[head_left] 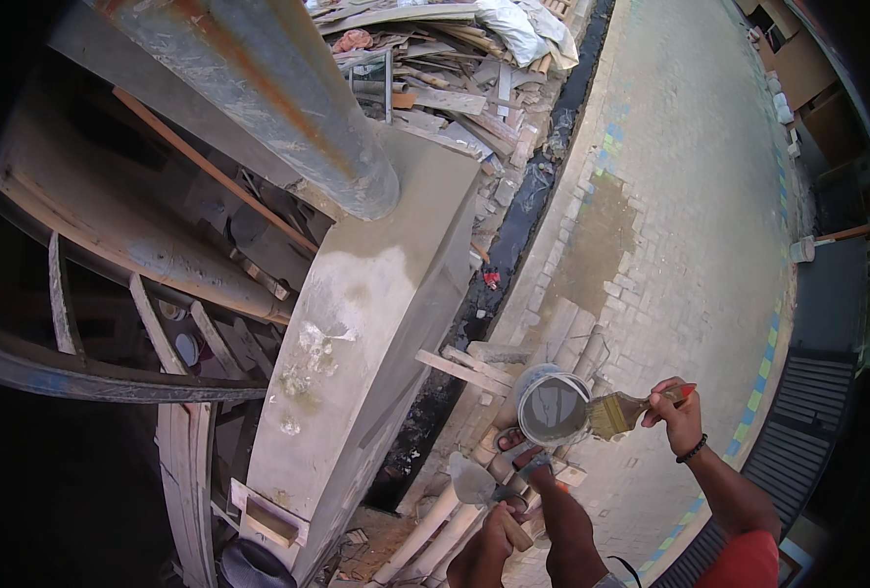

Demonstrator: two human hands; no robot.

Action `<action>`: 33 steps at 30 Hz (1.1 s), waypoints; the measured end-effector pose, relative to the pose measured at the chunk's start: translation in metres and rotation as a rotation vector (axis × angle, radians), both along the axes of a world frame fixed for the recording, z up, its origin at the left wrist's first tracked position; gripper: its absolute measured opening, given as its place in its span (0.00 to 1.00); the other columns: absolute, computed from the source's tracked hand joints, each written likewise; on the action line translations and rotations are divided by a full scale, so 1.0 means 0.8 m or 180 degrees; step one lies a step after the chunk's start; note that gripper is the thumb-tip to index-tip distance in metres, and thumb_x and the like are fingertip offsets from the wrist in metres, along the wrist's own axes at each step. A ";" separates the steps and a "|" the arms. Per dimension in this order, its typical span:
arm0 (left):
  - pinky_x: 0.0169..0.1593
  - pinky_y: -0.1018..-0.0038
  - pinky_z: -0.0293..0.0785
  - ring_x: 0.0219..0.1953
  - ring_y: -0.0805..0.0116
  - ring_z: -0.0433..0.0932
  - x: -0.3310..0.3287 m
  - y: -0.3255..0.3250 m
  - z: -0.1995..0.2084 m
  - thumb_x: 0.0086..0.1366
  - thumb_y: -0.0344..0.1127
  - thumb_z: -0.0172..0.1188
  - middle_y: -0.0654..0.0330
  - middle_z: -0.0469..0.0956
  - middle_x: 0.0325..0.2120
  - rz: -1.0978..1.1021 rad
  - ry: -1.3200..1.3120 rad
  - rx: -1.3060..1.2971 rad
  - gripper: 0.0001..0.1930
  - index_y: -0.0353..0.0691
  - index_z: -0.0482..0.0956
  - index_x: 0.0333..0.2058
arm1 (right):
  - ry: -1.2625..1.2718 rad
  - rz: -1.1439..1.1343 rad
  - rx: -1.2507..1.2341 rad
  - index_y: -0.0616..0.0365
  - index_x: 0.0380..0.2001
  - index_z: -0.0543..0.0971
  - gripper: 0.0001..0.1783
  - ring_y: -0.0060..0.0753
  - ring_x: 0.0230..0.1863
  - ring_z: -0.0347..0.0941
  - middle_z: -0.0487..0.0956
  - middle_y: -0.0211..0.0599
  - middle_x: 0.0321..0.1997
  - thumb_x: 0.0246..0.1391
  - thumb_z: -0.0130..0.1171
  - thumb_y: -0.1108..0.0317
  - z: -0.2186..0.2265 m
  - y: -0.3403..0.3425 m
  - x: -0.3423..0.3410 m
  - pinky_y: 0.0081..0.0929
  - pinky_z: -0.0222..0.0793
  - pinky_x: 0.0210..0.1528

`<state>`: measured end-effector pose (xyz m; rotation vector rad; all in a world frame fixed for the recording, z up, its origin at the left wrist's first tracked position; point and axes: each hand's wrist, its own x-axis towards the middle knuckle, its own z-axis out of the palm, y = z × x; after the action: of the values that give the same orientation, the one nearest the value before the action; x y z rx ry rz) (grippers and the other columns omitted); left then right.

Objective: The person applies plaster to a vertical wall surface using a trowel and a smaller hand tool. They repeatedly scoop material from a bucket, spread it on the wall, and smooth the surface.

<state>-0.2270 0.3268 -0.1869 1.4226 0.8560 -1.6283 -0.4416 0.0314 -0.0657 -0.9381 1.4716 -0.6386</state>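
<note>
bucket (553,409): small, round, grey liquid inside, lower centre-right of frame, held up over the brick paving (690,196).
brush (619,413): wide flat paintbrush, bristles at the bucket's right rim, handle running right.
right hand (678,416): grip closed round the brush handle, lower right of frame; dark bead bracelet on the wrist.
trowel (474,483): grey blade pointing up-left, wooden handle, bottom centre.
left hand (484,554): bottom centre, grip closed round the trowel handle; forearm rises to the bucket's underside, how the bucket hangs — can't tell.
concrete column (357,333): tall grey block, centre-left, pale patches on its top face, just left of the hands.
steel pipe (268,88): rusty, crosses upper left, end over the column.
drain channel (513,235): dark strip between column and paving, runs to top of frame.
scrap timber pile (435,69): top centre.
</note>
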 end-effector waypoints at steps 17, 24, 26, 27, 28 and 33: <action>0.29 0.72 0.74 0.22 0.67 0.75 0.028 0.027 0.087 0.62 0.44 0.56 0.62 0.71 0.19 -0.0863 -0.0603 -0.0494 0.14 0.39 0.71 0.37 | 0.0035 -0.1036 0.0719 0.60 0.39 0.74 0.12 0.21 0.23 0.73 0.76 0.31 0.27 0.56 0.56 0.64 -0.047 0.157 -0.036 0.20 0.73 0.25; 0.28 0.72 0.74 0.21 0.69 0.74 0.031 0.024 0.123 0.62 0.43 0.56 0.61 0.71 0.19 -0.1044 -0.0761 -0.0508 0.14 0.39 0.70 0.37 | 0.0838 0.0178 0.0058 0.61 0.41 0.77 0.12 0.21 0.25 0.72 0.77 0.31 0.28 0.53 0.57 0.70 -0.133 0.154 0.048 0.20 0.69 0.28; 0.28 0.73 0.73 0.22 0.70 0.74 0.038 0.016 0.144 0.62 0.42 0.56 0.62 0.71 0.20 -0.1067 -0.0718 -0.0510 0.13 0.40 0.69 0.37 | 0.1289 0.0616 -0.0363 0.61 0.41 0.77 0.12 0.22 0.27 0.73 0.79 0.33 0.30 0.52 0.57 0.71 -0.206 0.163 0.055 0.22 0.71 0.31; 0.28 0.73 0.72 0.22 0.71 0.74 0.041 0.017 0.150 0.62 0.42 0.56 0.62 0.71 0.21 -0.1068 -0.0685 -0.0514 0.13 0.40 0.69 0.38 | 0.1429 0.0800 -0.0403 0.61 0.40 0.78 0.12 0.24 0.29 0.74 0.79 0.34 0.31 0.51 0.58 0.72 -0.224 0.158 0.068 0.23 0.71 0.33; 0.29 0.73 0.72 0.24 0.70 0.73 0.042 0.026 0.148 0.61 0.42 0.56 0.61 0.72 0.22 -0.1241 -0.0800 -0.0518 0.14 0.39 0.69 0.38 | 0.1608 0.0973 -0.0444 0.62 0.40 0.78 0.12 0.25 0.30 0.76 0.80 0.36 0.32 0.50 0.58 0.72 -0.233 0.153 0.079 0.24 0.72 0.36; 0.28 0.76 0.69 0.23 0.74 0.71 0.037 0.052 0.151 0.61 0.44 0.57 0.63 0.71 0.22 -0.1540 -0.1220 -0.0750 0.16 0.39 0.68 0.40 | 0.2122 0.1499 0.0277 0.51 0.43 0.80 0.16 0.47 0.46 0.76 0.80 0.43 0.43 0.48 0.57 0.67 -0.264 0.127 0.094 0.37 0.70 0.49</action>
<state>-0.1975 0.3680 -0.0659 1.7769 0.0965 -1.6456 -0.3667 0.1334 -0.2773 -1.4515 1.7385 0.1061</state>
